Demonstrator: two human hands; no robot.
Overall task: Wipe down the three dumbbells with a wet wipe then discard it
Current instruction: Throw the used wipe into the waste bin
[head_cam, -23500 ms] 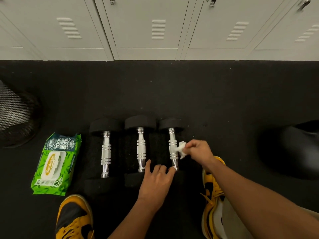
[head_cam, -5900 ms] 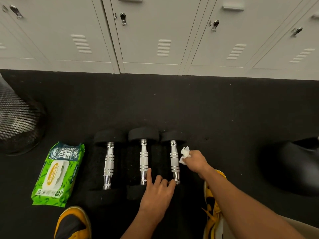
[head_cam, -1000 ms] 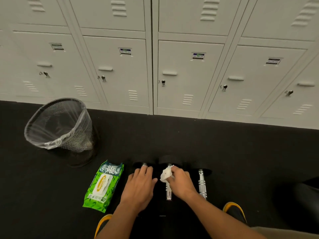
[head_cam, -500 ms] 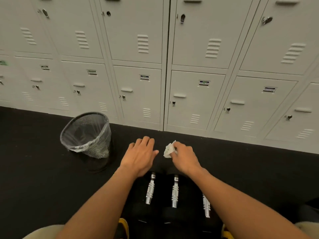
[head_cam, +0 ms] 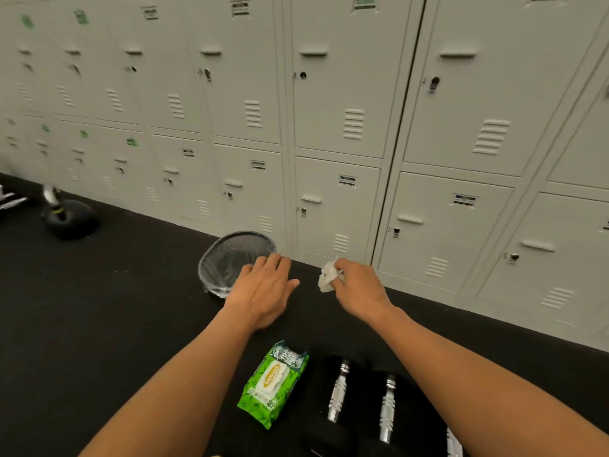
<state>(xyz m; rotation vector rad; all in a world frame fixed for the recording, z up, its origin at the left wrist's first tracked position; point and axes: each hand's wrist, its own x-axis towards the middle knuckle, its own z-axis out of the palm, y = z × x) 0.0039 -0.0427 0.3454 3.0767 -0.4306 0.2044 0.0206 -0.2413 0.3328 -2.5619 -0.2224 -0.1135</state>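
Note:
My right hand (head_cam: pixel 359 286) is raised in front of me, pinching a crumpled white wet wipe (head_cam: pixel 328 276). My left hand (head_cam: pixel 263 290) is open, palm down, fingers spread, overlapping the right part of a black mesh bin (head_cam: pixel 219 265) with a clear liner. The wipe is to the right of the bin, apart from it. Low in view, the dumbbells lie on the black floor: the left one (head_cam: pixel 337 395) and the middle one (head_cam: pixel 386 412) show chrome handles; the third (head_cam: pixel 453 443) is mostly hidden behind my right forearm.
A green pack of wet wipes (head_cam: pixel 273 384) lies on the floor left of the dumbbells. Grey lockers (head_cam: pixel 329 143) line the wall behind the bin. A black round weight (head_cam: pixel 71 219) and some metal gear sit at the far left.
Both hands rose off the dumbbells and moved toward the bin, the wipe still in my right hand. My view lifted and swung left, so the bin is now under my left hand.

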